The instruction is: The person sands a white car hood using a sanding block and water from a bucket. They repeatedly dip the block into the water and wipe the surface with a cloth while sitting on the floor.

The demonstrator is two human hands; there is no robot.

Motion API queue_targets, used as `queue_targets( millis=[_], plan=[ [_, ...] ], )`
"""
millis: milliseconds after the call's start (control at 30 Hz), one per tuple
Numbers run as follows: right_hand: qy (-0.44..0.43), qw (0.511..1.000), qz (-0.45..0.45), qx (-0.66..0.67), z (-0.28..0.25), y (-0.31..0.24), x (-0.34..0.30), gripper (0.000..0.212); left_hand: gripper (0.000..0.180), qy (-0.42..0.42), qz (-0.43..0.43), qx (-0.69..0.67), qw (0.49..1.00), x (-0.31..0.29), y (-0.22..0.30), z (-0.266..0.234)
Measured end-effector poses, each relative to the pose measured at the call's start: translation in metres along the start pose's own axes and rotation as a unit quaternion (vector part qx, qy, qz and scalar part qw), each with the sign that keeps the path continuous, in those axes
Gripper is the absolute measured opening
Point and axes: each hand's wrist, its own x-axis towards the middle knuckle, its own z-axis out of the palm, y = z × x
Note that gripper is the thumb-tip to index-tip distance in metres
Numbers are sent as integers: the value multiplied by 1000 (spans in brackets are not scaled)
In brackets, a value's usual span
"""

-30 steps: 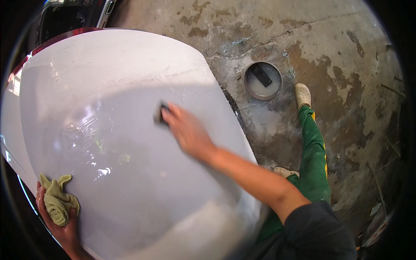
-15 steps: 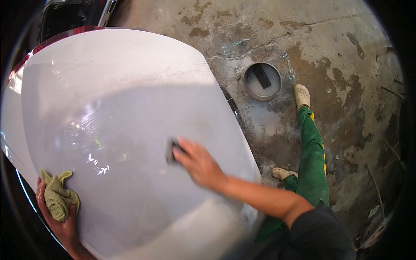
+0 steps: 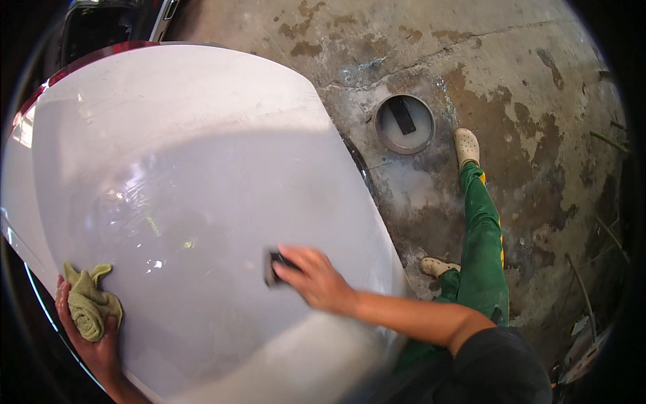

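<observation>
our right hand point(image 3: 316, 279) lies flat on one dark pad point(image 3: 272, 267), fingers bent over it, pressing it on the big white panel point(image 3: 188, 168), near its right edge. we should keep the pad flat and push evenly, so no spot gets missed. our left hand point(image 3: 94, 340) is closed around one green rag point(image 3: 87, 306) at the panel's low left edge. on the floor point(image 3: 538, 101) sits one round tub point(image 3: 404, 123), maybe with water in it. we count two shoes.
</observation>
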Motion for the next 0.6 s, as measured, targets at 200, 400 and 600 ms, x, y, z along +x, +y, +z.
queue_targets(
  millis=[200,400,600],
  plan=[
    [59,997,-52,-1,4,58,126,45,87,8,16,-6,1000,6,3,0],
    [78,995,-53,-31,19,43,130,45,88,3,6,9,1000,8,2,0],
    [-68,992,-84,65,-3,22,29,39,90,2,-3,13,1000,-1,-3,-1]
  ],
)
